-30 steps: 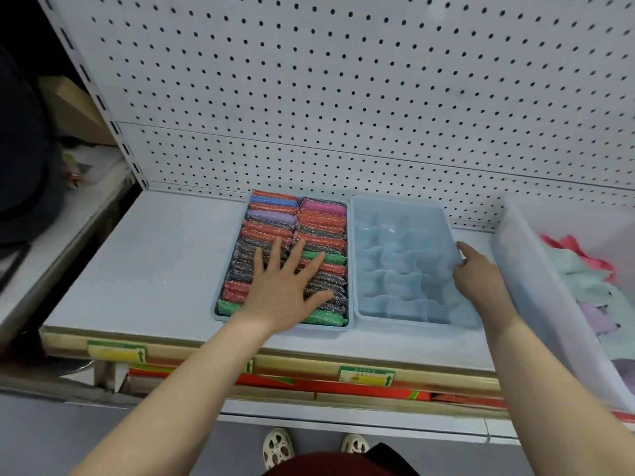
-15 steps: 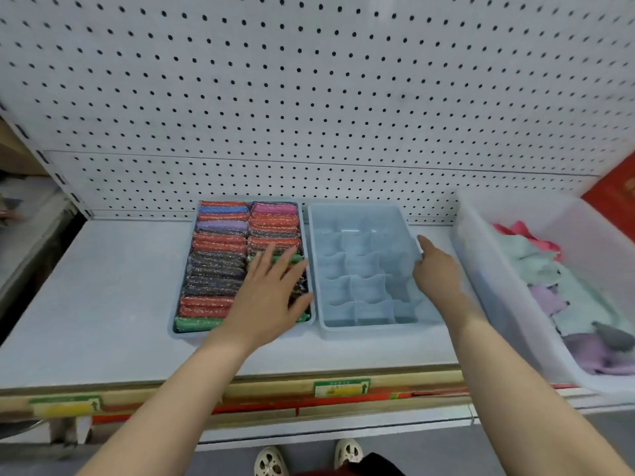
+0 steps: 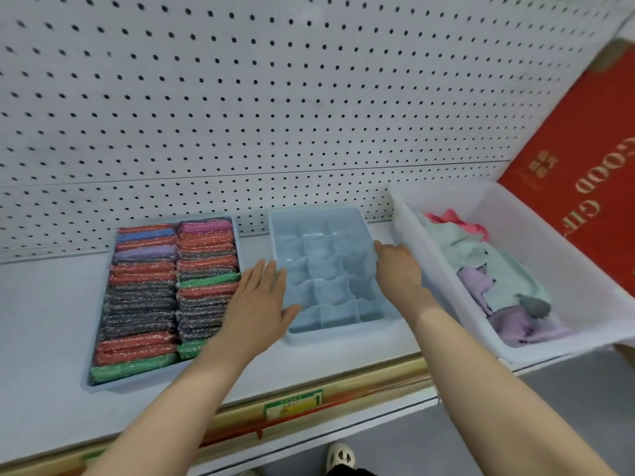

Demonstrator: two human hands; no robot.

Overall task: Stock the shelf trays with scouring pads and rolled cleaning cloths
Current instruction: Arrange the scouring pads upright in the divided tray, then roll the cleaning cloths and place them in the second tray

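Note:
A blue tray on the left of the shelf is packed with two rows of glittery scouring pads in red, black, green, purple and pink. Beside it stands an empty blue divided tray. My left hand lies flat against that tray's left rim, fingers straight and the thumb over the edge. My right hand rests against its right rim, fingers extended along the rim. A clear plastic bin at the right holds loose cleaning cloths in mint, lilac, pink and grey.
A white pegboard backs the shelf. The shelf's front edge carries a price label. A red printed carton stands behind the bin. Bare shelf surface lies left of the pad tray. My shoe shows below.
My left hand has come off the scouring pads and moved right to the empty tray's left rim. A gap now shows between the two trays. The view has swung right.

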